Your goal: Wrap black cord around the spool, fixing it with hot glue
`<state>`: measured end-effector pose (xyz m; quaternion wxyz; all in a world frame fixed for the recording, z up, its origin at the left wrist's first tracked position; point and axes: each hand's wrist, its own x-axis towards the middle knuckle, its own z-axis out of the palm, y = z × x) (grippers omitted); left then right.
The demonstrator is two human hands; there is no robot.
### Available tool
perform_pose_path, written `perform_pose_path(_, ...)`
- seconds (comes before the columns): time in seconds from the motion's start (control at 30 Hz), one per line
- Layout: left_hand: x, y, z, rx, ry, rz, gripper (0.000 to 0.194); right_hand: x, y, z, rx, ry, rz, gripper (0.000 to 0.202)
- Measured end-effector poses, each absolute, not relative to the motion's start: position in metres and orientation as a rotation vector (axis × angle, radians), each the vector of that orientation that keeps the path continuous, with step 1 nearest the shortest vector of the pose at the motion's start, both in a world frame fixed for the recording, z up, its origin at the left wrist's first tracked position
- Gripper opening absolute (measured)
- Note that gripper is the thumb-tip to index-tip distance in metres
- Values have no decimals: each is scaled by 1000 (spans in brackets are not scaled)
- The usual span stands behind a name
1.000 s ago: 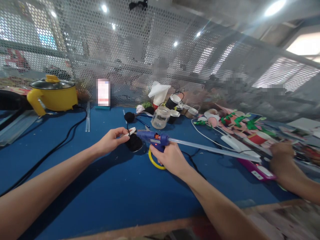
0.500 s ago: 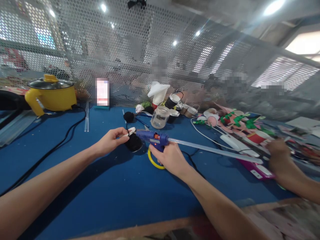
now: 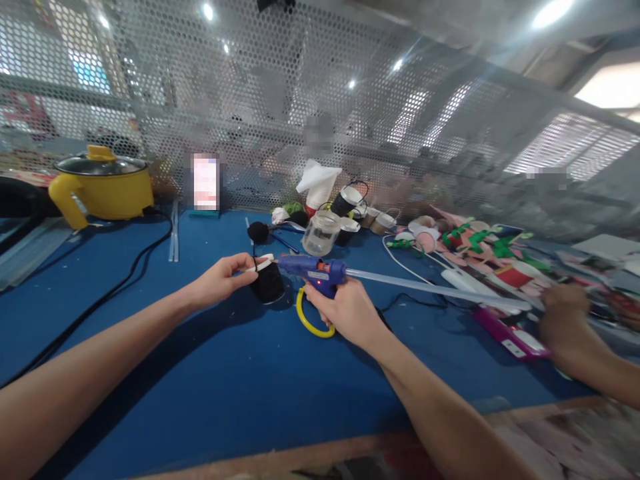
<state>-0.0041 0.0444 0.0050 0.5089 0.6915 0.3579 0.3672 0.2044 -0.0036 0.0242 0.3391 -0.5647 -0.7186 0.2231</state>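
Note:
My left hand [image 3: 233,277] pinches the white rim of a small cup [image 3: 267,285] wrapped in black cord, which tilts just above the blue table. A black strand runs from it toward a black yarn ball [image 3: 259,232] behind. In my right hand [image 3: 350,310] is a blue hot glue gun [image 3: 314,271], its nozzle pointing left at the cup's rim. A long clear glue stick [image 3: 425,287] sticks out of the gun's back, and a small red light glows on its side. Below the gun, by my right fingers, shows a yellow ring [image 3: 313,327]; what it belongs to is hidden.
Behind the hands stand a clear plastic jar [image 3: 321,235] and several wrapped cups [image 3: 349,199]. A phone [image 3: 205,181] and a yellow pot [image 3: 103,193] are at the left. To the right lie a purple power strip [image 3: 510,337], craft pieces [image 3: 480,243] and another person's hand [image 3: 565,310].
The glue gun and my right hand have shifted slightly right, showing more of the cup, which now looks more upright. My left hand keeps its pinch on the rim.

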Motion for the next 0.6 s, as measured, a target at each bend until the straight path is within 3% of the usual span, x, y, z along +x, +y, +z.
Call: perform_pose_path(0.6,-3,43,6,1725,926,873,16,200,-5,16,-1419,-1936,434,14)
